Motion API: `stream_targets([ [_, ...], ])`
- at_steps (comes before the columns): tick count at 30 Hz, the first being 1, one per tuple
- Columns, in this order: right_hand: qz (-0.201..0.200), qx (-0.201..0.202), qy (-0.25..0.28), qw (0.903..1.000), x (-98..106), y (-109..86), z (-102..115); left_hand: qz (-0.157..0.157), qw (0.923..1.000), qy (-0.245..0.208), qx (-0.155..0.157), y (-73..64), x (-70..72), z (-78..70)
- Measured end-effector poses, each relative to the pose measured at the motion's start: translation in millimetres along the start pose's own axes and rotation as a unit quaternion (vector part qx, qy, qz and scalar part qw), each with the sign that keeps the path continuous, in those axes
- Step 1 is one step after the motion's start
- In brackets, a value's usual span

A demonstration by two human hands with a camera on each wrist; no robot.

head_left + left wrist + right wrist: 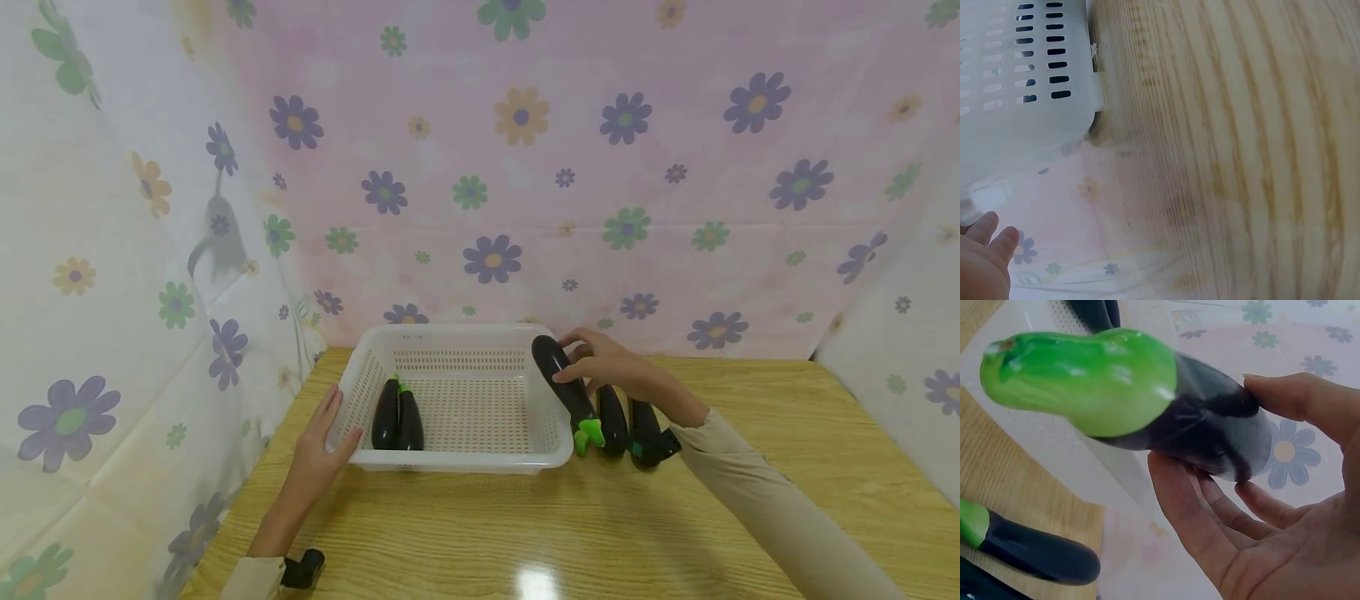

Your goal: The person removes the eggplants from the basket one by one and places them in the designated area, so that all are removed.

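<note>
My right hand (609, 364) grips a dark purple eggplant (564, 379) between thumb and fingers, over the right rim of a white plastic basket (465, 458). Its bright green cap (1085, 381) faces the camera in the right wrist view. Inside the basket, at the left, two eggplants (397, 417) lie side by side. Fingers of my left hand (315, 454) rest at the basket's left rim, the thumb over its front corner. On the table right of the basket lie two more eggplants (612, 423), partly hidden by the right hand and wrist.
The basket stands on a wood-grain table (450, 525) near its back edge. Flower-printed cloth (525, 192) hangs behind and along both sides. A black wrist camera (303, 569) sits on the left wrist, another (663, 447) on the right.
</note>
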State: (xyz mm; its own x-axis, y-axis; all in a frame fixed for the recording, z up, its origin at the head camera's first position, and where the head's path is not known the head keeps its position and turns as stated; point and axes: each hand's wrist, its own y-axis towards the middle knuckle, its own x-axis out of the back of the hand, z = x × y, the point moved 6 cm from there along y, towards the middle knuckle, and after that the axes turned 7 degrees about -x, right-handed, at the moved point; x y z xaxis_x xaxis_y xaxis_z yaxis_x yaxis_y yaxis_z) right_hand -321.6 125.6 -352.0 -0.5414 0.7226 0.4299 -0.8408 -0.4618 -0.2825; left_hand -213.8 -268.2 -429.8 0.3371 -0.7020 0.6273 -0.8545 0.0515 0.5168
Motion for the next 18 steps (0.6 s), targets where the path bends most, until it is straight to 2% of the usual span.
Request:
stream_targets([
  [18,-0.014,0.0,-0.008,0.9999,16,-15.0,-15,-0.006,1.0,0.0,-0.003,0.0,-0.2,2.2],
])
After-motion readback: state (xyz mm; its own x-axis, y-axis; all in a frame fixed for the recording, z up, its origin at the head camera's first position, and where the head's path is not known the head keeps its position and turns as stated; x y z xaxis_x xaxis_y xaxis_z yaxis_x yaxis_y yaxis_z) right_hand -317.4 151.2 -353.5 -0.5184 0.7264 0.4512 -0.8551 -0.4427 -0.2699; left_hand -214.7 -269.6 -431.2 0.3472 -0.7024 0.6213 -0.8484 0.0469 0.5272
